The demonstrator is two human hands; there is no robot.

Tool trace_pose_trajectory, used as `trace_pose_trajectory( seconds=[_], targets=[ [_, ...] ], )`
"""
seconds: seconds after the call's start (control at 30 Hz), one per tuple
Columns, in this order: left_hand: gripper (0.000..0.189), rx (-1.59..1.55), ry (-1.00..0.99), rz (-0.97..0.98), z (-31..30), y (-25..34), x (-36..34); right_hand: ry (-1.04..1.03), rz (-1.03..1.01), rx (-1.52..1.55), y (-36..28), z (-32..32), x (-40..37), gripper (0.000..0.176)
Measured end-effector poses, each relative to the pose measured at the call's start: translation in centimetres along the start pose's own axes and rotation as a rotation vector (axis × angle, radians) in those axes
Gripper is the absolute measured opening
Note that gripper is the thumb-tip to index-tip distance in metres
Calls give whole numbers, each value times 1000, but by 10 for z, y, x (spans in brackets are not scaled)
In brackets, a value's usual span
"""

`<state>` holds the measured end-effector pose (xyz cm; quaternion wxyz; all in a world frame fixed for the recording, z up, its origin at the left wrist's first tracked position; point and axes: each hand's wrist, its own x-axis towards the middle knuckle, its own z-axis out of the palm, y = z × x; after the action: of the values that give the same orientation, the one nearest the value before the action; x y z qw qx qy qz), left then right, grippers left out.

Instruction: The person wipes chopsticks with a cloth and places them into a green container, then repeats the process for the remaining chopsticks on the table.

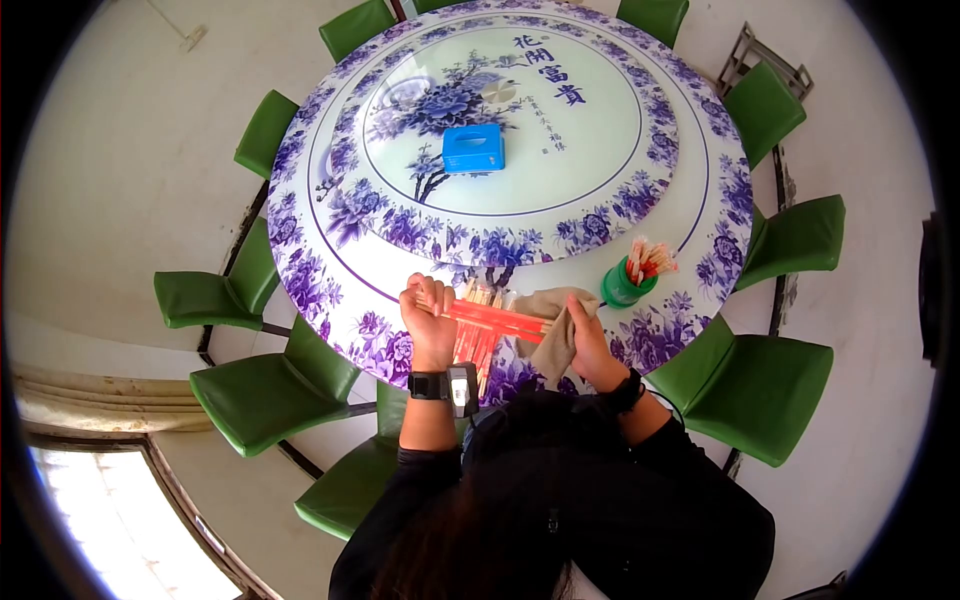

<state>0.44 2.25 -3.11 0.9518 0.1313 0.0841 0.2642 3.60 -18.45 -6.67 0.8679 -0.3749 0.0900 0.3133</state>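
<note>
My left hand point(430, 308) is closed around one end of a bundle of red chopsticks point(492, 319) held roughly level over the near edge of the table. At the bundle's other end, my right hand point(592, 345) grips a beige cloth point(553, 355) that lies against the sticks. Beneath the bundle, more red and wooden chopsticks point(474, 345) lie in a loose pile on the tabletop. Just beyond my right hand stands a green cup point(622, 290) with several chopsticks upright in it, pale ends showing.
The round table point(690, 190) has a purple floral pattern and a raised glass turntable point(590, 120). A blue tissue box point(473, 150) sits on the turntable. Several green chairs point(765, 395) surround the table. At lower left is a bright window point(125, 520).
</note>
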Motion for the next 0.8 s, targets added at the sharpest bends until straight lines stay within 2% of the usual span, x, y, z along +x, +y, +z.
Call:
trace_pose_trajectory(
  seconds=[0.23, 0.27, 0.3, 0.43, 0.5, 0.53, 0.6, 0.67, 0.7, 0.73, 0.77, 0.8],
  targets=[
    [15, 23, -48, -35, -4, -10, -5, 271, -254, -66, -9, 15, 1, 27],
    [11, 37, 28, -34, 0, -12, -7, 319, -312, -80, -8, 14, 4, 26],
    [8, 52, 103, -34, 3, -13, -9, 319, -312, -80, -7, 13, 5, 26],
    [10, 75, 107, -42, 2, -14, -9, 330, -381, -146, -5, 9, 7, 26],
    [24, 112, 133, -58, 5, -13, -9, 321, -375, -149, -5, 6, 7, 27],
    [24, 112, 133, -58, 3, -11, -8, 279, -383, -219, -4, 3, 8, 27],
    [33, 29, -12, -54, -1, -2, -5, 237, -391, -290, -8, 0, 6, 27],
    [38, 14, 27, -53, 2, 7, -5, 31, -294, -445, -16, -2, 1, 26],
    [39, 24, 8, -52, 4, 12, -5, 30, -293, -446, -21, -5, -2, 26],
    [40, 34, -11, -52, 8, 14, -6, -94, -259, -592, -25, -9, -3, 27],
    [40, 52, 66, -18, 12, 13, -6, -220, -223, -736, -29, -10, -5, 28],
    [40, 51, 66, -18, 15, 12, -8, -220, -223, -736, -33, -3, -7, 28]
  ],
)
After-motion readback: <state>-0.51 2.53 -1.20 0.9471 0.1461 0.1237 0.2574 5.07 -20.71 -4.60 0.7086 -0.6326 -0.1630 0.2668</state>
